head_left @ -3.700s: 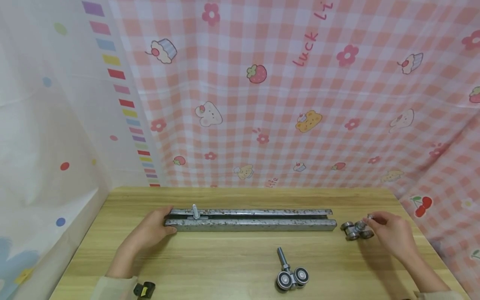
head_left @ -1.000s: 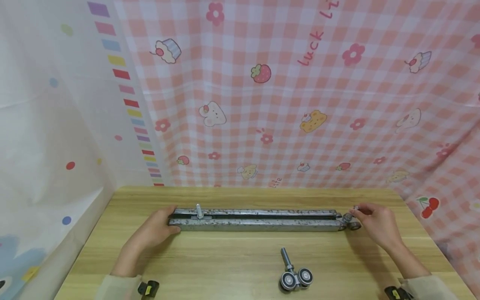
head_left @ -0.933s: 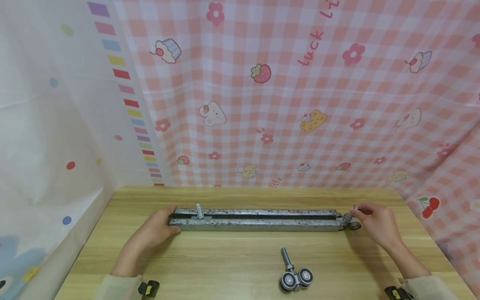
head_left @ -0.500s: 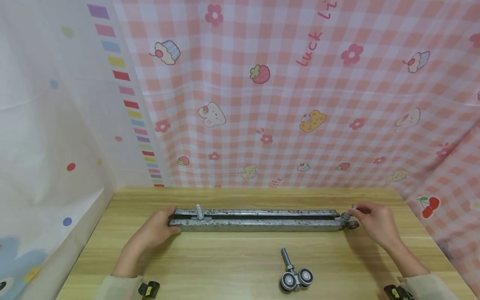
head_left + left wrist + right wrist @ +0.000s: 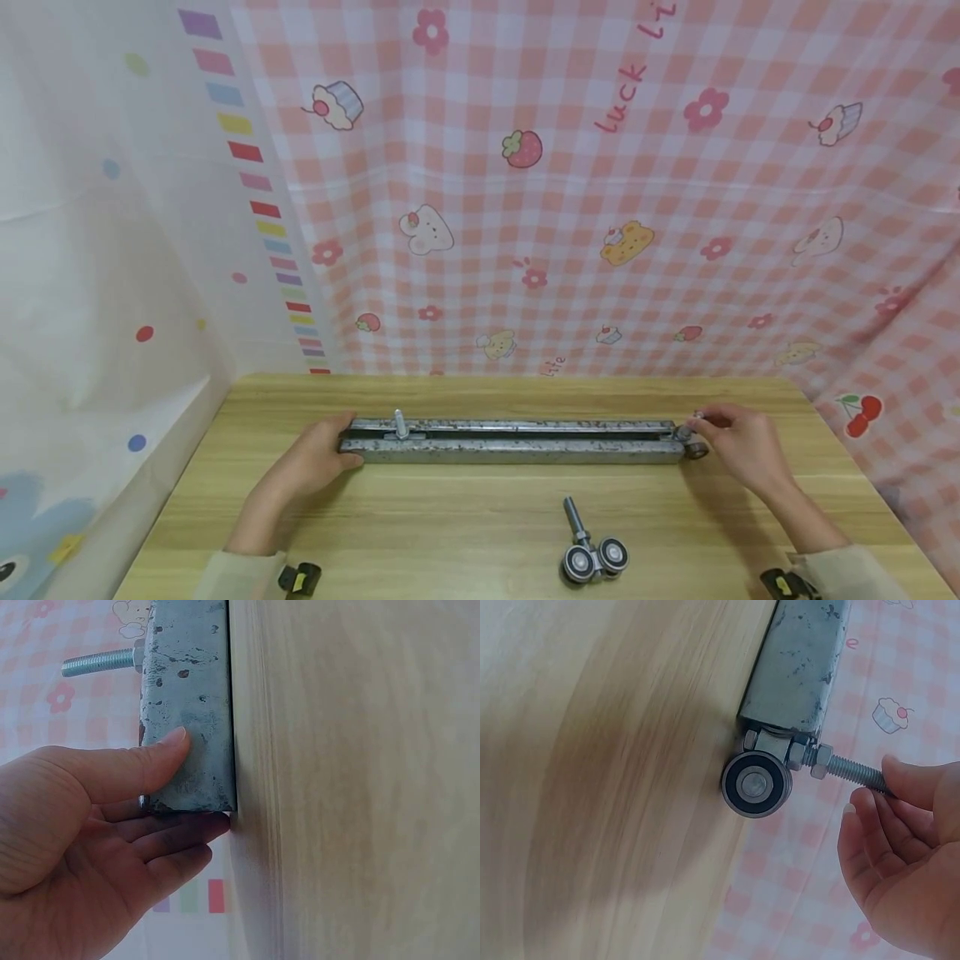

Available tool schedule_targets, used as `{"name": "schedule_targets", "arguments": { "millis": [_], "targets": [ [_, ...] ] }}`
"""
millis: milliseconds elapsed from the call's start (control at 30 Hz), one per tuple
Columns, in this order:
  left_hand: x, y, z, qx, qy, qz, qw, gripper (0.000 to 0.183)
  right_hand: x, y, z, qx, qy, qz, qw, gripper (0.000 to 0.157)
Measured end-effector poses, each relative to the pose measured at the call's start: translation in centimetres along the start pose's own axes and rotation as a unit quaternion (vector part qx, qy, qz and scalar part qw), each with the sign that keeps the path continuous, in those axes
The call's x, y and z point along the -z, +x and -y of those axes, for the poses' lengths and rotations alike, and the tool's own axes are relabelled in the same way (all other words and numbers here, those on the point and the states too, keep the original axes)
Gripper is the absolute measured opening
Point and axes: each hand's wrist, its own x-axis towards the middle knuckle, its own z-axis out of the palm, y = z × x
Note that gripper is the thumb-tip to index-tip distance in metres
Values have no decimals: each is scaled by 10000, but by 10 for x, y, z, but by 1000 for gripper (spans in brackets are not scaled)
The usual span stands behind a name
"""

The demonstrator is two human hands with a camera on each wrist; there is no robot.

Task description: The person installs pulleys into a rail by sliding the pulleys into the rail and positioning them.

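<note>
A grey, scuffed metal track (image 5: pixel 517 451) with a slot along its top lies across the wooden table. My left hand (image 5: pixel 315 454) grips its left end, thumb on the near side and fingers round the far side. Close to that hand, a threaded bolt (image 5: pixel 401 424) of another roller stands up out of the slot. At the right end, my right hand (image 5: pixel 746 446) pinches the threaded bolt of a trolley roller (image 5: pixel 756 784). One wheel pair shows outside the track mouth; the front pair is hidden inside.
A loose trolley roller (image 5: pixel 595 560) with its bolt lies on the table (image 5: pixel 450 517) in front of the track. Behind the table hangs a pink checked cloth (image 5: pixel 555 208), and a white cloth (image 5: pixel 97 250) hangs at the left.
My right hand has brought the trolley roller leftward from the table to the track's right end, and its front wheels have gone inside. The left hand keeps its grip.
</note>
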Motion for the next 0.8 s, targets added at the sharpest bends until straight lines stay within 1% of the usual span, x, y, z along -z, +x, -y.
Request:
{"name": "schedule_targets", "arguments": {
  "millis": [267, 533, 800],
  "targets": [
    [0, 0, 0, -8, 1, 0, 10000, 67, -4, 1, 4, 123, 94, -30, 9999, 13],
    [0, 0, -2, 83, -64, 46, 9999, 66, -7, 2, 9, 235, 83, 10, 9997, 12],
    [1, -1, -2, 83, -102, 37, 9999, 66, -10, 2, 14, 178, 110, 7, 9998, 12]
  ]
}}
